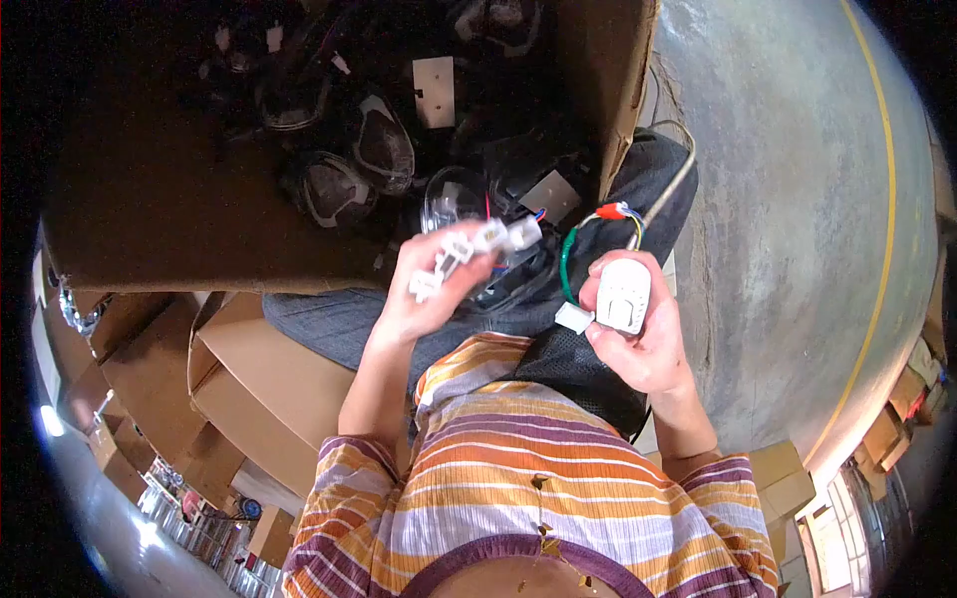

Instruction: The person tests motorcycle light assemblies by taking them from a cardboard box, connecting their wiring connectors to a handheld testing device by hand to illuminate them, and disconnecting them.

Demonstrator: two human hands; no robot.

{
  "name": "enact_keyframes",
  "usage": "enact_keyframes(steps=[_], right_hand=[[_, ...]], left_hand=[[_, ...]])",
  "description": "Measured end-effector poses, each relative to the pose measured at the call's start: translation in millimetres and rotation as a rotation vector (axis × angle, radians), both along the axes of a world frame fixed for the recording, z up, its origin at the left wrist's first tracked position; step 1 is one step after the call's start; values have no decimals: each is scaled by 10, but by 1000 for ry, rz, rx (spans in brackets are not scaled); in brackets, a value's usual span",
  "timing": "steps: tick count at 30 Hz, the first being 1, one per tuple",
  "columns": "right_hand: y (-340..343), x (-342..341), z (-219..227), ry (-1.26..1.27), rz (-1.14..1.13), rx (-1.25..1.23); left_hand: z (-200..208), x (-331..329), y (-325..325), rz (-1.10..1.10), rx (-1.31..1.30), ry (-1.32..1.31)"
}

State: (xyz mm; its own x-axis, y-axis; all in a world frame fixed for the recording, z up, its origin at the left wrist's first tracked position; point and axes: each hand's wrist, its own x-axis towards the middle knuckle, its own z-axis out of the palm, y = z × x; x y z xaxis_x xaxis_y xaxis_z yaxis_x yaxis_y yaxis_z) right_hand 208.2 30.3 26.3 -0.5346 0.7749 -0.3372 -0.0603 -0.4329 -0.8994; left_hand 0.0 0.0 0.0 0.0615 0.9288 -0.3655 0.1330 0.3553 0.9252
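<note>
The white oval device (625, 296) sits in the right hand (650, 344), over the near right of the lap, thumb and fingers closed around its sides. A loose white plug (573, 318) hangs just left of it on a green-sleeved lead (565, 264); a careless tug there could strain the wires. The grey cable (678, 179) arcs over the right knee, so a shift of the leg could pull the device from the grip. Left of these, the left hand (427, 289) pinches a row of white connectors (457, 246), slightly blurred; being small and bunched, they could be confused or slip. Farther out, the big cardboard box (150, 264) opens beyond the lap, holding dark clear-lensed parts (386, 145), among which a dropped connector could snag.
</note>
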Motion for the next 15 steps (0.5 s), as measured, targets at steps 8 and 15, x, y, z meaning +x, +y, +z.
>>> enact_keyframes(steps=[8, 15], right_hand=[[-21, -168, 163, 228, -32, -199], [-112, -241, 208, 148, -103, -331]], left_hand=[[225, -21, -115, -161, 295, 4], [201, 39, -218, -77, 361, 98]])
